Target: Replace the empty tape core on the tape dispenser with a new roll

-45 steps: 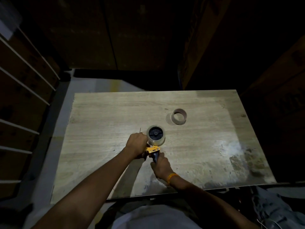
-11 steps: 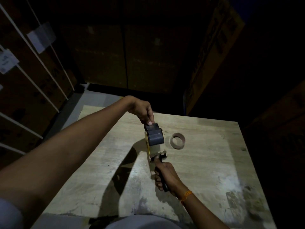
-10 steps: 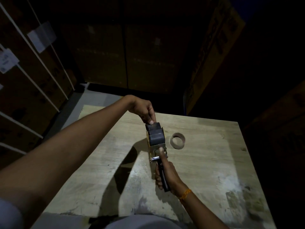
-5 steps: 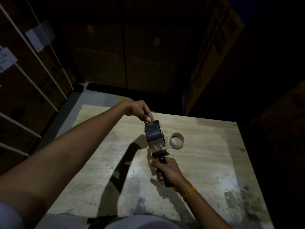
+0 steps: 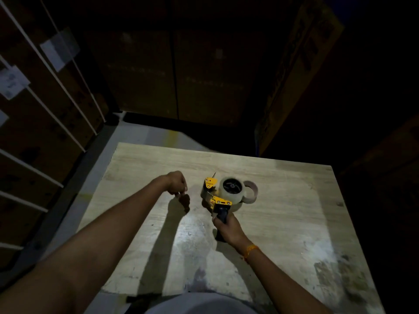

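Observation:
The yellow and black tape dispenser [image 5: 215, 196] lies on its side on the wooden table [image 5: 283, 223], with a roll of tape [image 5: 231, 189] mounted on its black hub. My right hand [image 5: 229, 227] grips its black handle. The empty brown tape core [image 5: 252, 191] lies on the table just right of the roll, partly hidden behind it. My left hand [image 5: 178, 183] hovers to the left of the dispenser, apart from it, fingers curled loosely downward and holding nothing.
Stacked cardboard boxes with white straps and paper labels [image 5: 59, 48] stand to the left. More dark boxes rise behind and to the right of the table. A grey floor strip [image 5: 136, 134] shows past the table's far left corner.
The dispenser has been turned from upright onto its side, roll face up. My left hand has let go of the dispenser's front end and pulled away to the left.

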`<act>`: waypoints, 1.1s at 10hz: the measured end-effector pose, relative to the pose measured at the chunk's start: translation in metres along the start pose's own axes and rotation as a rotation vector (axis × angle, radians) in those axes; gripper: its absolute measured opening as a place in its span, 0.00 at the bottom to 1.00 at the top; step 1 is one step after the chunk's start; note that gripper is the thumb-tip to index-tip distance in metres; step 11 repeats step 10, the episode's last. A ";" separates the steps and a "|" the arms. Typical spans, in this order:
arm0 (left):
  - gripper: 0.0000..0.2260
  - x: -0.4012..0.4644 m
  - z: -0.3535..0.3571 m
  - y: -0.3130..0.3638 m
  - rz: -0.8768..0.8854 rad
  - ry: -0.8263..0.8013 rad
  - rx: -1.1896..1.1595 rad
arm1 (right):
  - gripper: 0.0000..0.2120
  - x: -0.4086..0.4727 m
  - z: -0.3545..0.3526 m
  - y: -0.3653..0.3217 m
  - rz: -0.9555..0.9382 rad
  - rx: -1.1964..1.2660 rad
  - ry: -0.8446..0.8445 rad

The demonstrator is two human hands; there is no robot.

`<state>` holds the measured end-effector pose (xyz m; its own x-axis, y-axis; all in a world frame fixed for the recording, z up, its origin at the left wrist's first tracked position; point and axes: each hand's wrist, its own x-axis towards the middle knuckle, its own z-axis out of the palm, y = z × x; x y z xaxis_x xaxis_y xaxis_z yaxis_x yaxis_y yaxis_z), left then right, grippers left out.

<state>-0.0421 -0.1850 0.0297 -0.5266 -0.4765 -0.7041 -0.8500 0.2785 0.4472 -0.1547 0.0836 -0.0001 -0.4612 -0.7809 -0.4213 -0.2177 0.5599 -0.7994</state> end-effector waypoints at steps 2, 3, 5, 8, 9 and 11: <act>0.10 -0.004 0.050 -0.021 -0.099 -0.060 0.020 | 0.11 0.012 0.014 0.022 0.024 -0.192 -0.111; 0.10 -0.007 0.062 -0.023 -0.091 -0.066 0.036 | 0.16 0.017 0.023 0.030 0.038 -0.264 -0.142; 0.09 -0.015 0.065 -0.017 -0.066 -0.044 0.063 | 0.23 0.030 0.034 0.035 0.105 -0.319 -0.245; 0.09 -0.015 0.068 -0.011 -0.045 -0.044 0.125 | 0.28 0.020 0.005 0.007 0.073 -0.472 -0.400; 0.05 -0.020 0.066 -0.002 0.002 -0.045 0.215 | 0.28 0.017 -0.007 0.000 0.089 -0.566 -0.459; 0.06 -0.028 0.052 0.013 0.021 -0.014 0.303 | 0.31 0.028 -0.022 -0.015 0.054 -0.696 -0.428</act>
